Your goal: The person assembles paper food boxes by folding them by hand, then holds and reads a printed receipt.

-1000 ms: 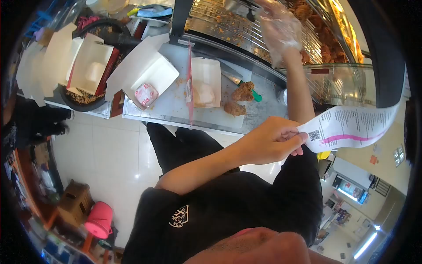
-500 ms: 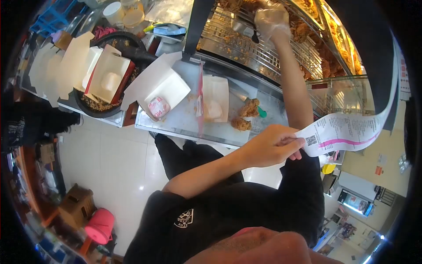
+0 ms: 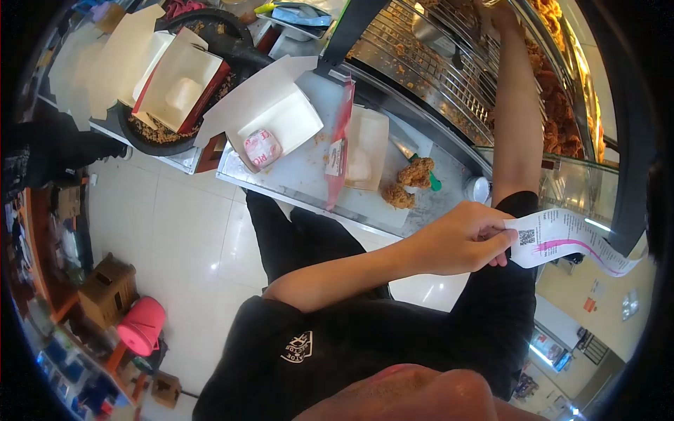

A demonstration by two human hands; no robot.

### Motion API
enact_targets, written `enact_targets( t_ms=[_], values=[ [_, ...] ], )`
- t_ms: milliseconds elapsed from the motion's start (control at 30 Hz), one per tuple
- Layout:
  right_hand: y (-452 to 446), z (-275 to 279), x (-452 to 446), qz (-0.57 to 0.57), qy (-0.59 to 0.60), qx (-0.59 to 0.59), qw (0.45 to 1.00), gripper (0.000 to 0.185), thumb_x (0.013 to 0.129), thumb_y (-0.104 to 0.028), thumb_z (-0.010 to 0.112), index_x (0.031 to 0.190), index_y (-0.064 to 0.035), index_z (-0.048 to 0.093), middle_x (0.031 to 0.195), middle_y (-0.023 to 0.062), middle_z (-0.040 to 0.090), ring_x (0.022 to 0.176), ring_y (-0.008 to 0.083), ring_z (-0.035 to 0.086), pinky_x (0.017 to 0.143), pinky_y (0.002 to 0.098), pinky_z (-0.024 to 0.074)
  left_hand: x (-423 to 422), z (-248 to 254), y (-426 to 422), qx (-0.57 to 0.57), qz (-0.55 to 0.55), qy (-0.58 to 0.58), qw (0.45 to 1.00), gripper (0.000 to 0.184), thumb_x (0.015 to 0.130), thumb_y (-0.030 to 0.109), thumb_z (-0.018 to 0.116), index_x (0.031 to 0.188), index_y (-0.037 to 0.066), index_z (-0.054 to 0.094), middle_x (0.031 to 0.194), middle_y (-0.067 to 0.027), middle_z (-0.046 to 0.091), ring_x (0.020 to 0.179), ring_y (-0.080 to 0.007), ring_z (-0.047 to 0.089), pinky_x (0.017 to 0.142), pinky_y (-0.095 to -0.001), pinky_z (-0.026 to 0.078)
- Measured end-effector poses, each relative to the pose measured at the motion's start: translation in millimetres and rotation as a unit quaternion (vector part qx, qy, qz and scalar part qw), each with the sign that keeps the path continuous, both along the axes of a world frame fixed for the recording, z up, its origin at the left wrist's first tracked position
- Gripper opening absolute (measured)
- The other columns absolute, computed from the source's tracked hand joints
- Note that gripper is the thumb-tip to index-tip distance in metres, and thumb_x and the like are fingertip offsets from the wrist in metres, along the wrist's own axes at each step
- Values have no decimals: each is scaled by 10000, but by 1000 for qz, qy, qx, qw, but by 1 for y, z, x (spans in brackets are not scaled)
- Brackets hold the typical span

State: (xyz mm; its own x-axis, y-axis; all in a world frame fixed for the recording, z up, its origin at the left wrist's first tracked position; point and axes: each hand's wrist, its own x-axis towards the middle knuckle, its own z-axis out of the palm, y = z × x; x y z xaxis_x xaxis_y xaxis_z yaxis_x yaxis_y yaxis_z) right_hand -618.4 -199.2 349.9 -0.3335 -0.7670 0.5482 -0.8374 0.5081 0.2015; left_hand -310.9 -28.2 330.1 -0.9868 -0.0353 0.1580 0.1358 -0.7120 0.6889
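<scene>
My left hand [image 3: 465, 238] pinches the end of a receipt [image 3: 562, 238], a white printed strip with a QR code and a pink streak, trailing off to the right. My right hand [image 3: 500, 15], in a clear plastic glove earlier, reaches deep into the display case [image 3: 428, 77]; the top edge cuts it off, hiding its fingers. Fried chicken [image 3: 570, 137] lies along the case's far side. Two fried chicken pieces [image 3: 415, 173] rest on the counter below my right arm, beside a green-ended utensil [image 3: 435, 182]. Near them stands an open carton [image 3: 375, 133] with a pale round bundle inside.
Left of that, another open carton [image 3: 298, 116] holds a wrapped bundle [image 3: 262, 149] with red print. A third carton [image 3: 203, 59] sits over a dark crumb-filled pan [image 3: 151, 137]. A metal container [image 3: 434, 34] stands on the case rack. A pink bucket [image 3: 142, 326] is on the floor.
My right hand has moved up and right, farther into the case. My left hand has shifted right with the receipt, whose free end now hangs lower. The view has turned slightly.
</scene>
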Motion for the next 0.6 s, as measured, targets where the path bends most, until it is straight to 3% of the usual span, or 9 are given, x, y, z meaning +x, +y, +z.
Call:
enact_targets(
  t_ms=[400,600],
  values=[
    [-11,5,4,6,-30,-11,999,386,930,-272,504,1280,-141,603,1280,92,634,1127,267,617,968,387,480,3,2,-2,-43,-15,-6,999,350,1012,184,533,1262,-52,603,961,-133,717,851,-135,687,771,-268,553],
    [39,7,36,-6,-78,7,997,390,942,-293,500,1297,-165,597,1298,89,625,1144,273,609,981,396,475,-1,2,14,-18,-47,-5,999,341,1017,198,527,1220,-60,619,952,-123,714,852,-136,682,760,-268,540]
  ],
)
